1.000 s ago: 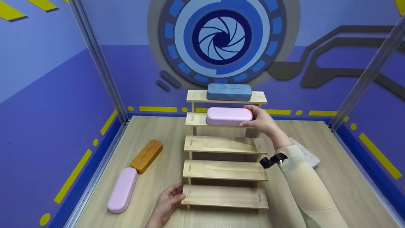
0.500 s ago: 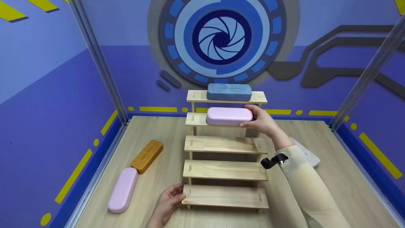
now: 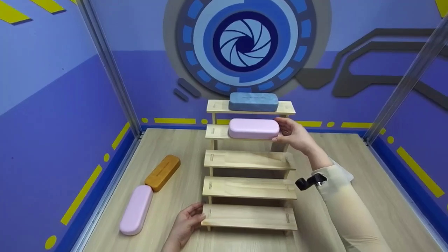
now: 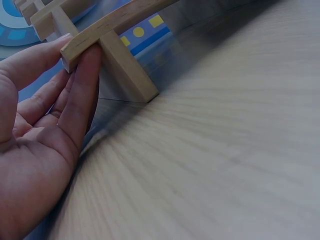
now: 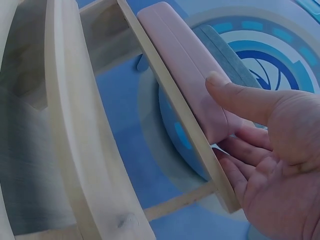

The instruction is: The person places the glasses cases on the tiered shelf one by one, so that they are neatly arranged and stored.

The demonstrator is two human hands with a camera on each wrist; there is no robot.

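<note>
A pink glasses case (image 3: pixel 253 128) lies lengthwise on the second-highest step of a wooden stepped rack (image 3: pixel 249 159). At its right end is my right hand (image 3: pixel 295 135), fingers spread loosely, thumb in front and fingertips behind. In the right wrist view, the thumb overlaps the corner of the pink case (image 5: pixel 182 70), with the other fingers beside its end. My left hand (image 3: pixel 185 224) pinches the left end of the lowest step; the left wrist view shows the thumb above the board (image 4: pixel 107 30) and a finger below. A blue glasses case (image 3: pixel 253 102) sits on the top step.
Left of the rack, a brown glasses case (image 3: pixel 162 173) and a second pink glasses case (image 3: pixel 136 210) lie end to end on the wooden table (image 3: pixel 168 140). A pale flat object (image 3: pixel 344 171) is partly hidden behind the right sleeve. Blue panels (image 3: pixel 147 80) enclose the table.
My right hand has loosened and slid right along the pink case's end, its forearm shifting right too. The case stays in place on the step. The left hand has not moved.
</note>
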